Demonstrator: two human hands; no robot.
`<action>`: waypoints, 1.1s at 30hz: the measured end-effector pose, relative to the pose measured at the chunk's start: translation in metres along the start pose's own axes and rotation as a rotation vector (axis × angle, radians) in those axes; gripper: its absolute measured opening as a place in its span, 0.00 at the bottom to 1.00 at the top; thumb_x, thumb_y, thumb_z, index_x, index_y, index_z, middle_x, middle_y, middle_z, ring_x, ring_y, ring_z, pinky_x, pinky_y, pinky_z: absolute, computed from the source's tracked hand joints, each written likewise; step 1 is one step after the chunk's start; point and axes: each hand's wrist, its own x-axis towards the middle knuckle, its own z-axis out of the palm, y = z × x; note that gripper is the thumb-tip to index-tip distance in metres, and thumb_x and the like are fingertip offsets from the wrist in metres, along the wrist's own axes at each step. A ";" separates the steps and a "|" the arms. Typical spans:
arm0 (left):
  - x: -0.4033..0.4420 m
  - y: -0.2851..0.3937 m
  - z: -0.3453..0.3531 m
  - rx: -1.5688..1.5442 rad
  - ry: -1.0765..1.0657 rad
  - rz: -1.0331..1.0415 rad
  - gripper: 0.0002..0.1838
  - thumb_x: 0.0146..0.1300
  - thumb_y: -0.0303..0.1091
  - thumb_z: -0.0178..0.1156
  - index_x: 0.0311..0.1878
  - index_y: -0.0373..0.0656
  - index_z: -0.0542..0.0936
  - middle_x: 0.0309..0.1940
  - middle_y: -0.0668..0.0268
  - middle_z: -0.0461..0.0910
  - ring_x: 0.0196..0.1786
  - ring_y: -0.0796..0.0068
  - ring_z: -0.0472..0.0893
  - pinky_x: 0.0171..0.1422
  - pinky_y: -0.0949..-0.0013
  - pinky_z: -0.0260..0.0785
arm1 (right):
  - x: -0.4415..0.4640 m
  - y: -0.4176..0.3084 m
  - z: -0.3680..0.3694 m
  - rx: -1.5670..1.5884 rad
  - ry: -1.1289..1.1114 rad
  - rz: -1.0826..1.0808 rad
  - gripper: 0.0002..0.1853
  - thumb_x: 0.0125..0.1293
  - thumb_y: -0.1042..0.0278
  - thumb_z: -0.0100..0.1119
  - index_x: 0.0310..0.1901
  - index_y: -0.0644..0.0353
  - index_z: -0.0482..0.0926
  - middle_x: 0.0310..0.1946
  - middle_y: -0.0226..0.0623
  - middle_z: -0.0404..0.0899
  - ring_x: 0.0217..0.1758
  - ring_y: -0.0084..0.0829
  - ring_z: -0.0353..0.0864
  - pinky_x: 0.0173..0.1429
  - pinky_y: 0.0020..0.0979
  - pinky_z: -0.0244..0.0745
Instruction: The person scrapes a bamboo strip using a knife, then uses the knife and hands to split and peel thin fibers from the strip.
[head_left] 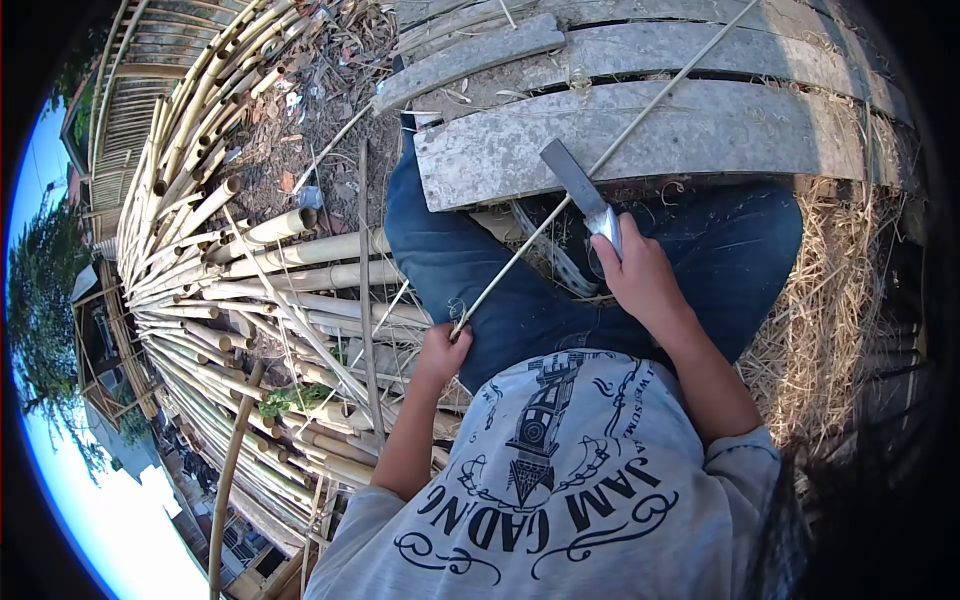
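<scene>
My left hand (442, 352) is closed around the lower end of a long, thin bamboo strip (515, 255), beside my left thigh. A small curl of shaving sits by those fingers. The strip slants up to the right, across my lap and over the wooden planks. In my right hand (636, 268) is a knife (571, 172) with a broad, square-ended blade and a silvery handle. Its blade crosses the strip above my lap; whether the two touch, I cannot tell.
Weathered planks (640, 140) form a low bench in front of me. Many cut bamboo poles (330, 275) lie fanned out on the left. A heap of pale shavings (825, 310) covers the ground at right. A loose board (470, 62) rests on the planks.
</scene>
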 end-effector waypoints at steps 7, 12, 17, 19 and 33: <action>-0.001 0.014 -0.004 0.025 -0.040 -0.095 0.21 0.60 0.42 0.61 0.26 0.29 0.80 0.14 0.55 0.75 0.20 0.71 0.75 0.29 0.61 0.68 | 0.006 0.006 0.001 0.004 0.137 -0.008 0.17 0.73 0.57 0.51 0.42 0.67 0.65 0.27 0.61 0.79 0.35 0.65 0.79 0.36 0.56 0.73; 0.000 0.008 -0.002 0.014 -0.008 -0.043 0.22 0.62 0.42 0.60 0.23 0.29 0.77 0.13 0.62 0.71 0.20 0.76 0.70 0.27 0.62 0.63 | -0.003 0.006 0.009 0.077 0.064 -0.017 0.17 0.72 0.57 0.52 0.42 0.65 0.66 0.28 0.61 0.79 0.36 0.65 0.79 0.37 0.56 0.73; 0.006 0.002 -0.001 0.021 -0.062 -0.034 0.22 0.61 0.43 0.60 0.25 0.28 0.78 0.13 0.53 0.73 0.18 0.68 0.73 0.28 0.60 0.67 | 0.015 0.012 -0.027 0.033 0.088 0.040 0.17 0.72 0.55 0.52 0.40 0.64 0.68 0.26 0.58 0.80 0.35 0.62 0.80 0.37 0.55 0.73; 0.006 0.003 0.003 0.022 -0.053 -0.029 0.21 0.60 0.42 0.60 0.25 0.28 0.78 0.13 0.52 0.73 0.18 0.68 0.74 0.28 0.60 0.67 | 0.020 0.014 -0.025 0.049 0.110 0.065 0.17 0.72 0.55 0.52 0.41 0.65 0.68 0.26 0.58 0.80 0.35 0.61 0.81 0.37 0.55 0.74; 0.006 0.014 0.003 0.005 -0.015 -0.033 0.20 0.58 0.40 0.58 0.23 0.28 0.77 0.12 0.56 0.72 0.19 0.72 0.72 0.28 0.60 0.66 | 0.013 0.007 -0.012 -0.065 0.103 0.018 0.17 0.72 0.55 0.52 0.42 0.64 0.68 0.25 0.56 0.80 0.33 0.61 0.81 0.35 0.54 0.74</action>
